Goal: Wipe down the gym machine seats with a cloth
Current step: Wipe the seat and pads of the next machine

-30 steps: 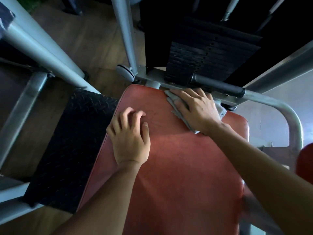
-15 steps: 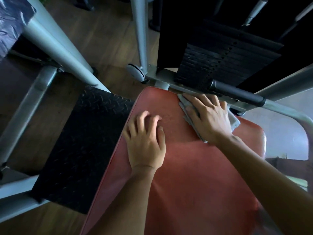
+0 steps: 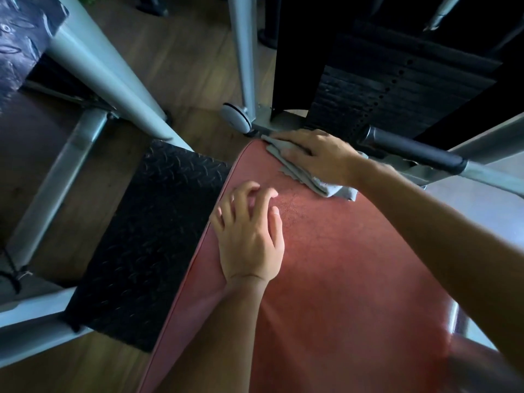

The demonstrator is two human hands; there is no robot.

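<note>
Far left: a dark tread-plate panel [image 3: 25,38] sits in the upper corner, with grey frame tubes [image 3: 110,83] slanting down across the wooden floor [image 3: 184,63]. Next to the right, a black tread-plate footplate [image 3: 147,236] lies at floor level, just beside the left edge of the red seat pad [image 3: 354,293]. The left hand [image 3: 249,239] rests on the pad close to that left edge, heel and palm down, fingers arched with their tips touching the upholstery; it grasps nothing. The pad surface just right of the fingertips shows a worn, speckled patch. Above, at the far edge of the pad, a grey round end cap [image 3: 235,119] sits at the foot of an upright frame post. The grey cloth [image 3: 304,174] lies on the far end of the seat, reaching its far left corner, with a folded end protruding beneath the wrist of the hand that covers it. The right hand [image 3: 320,157] lies flat on top of the cloth, fingers extended toward the left and pressing it onto the pad; whether the thumb is tucked round the fabric cannot be determined. Behind it stands the black weight stack [image 3: 397,92]. Far right: a black foam-gripped handle bar [image 3: 411,151] runs along a grey tube just beyond the right forearm.
</note>
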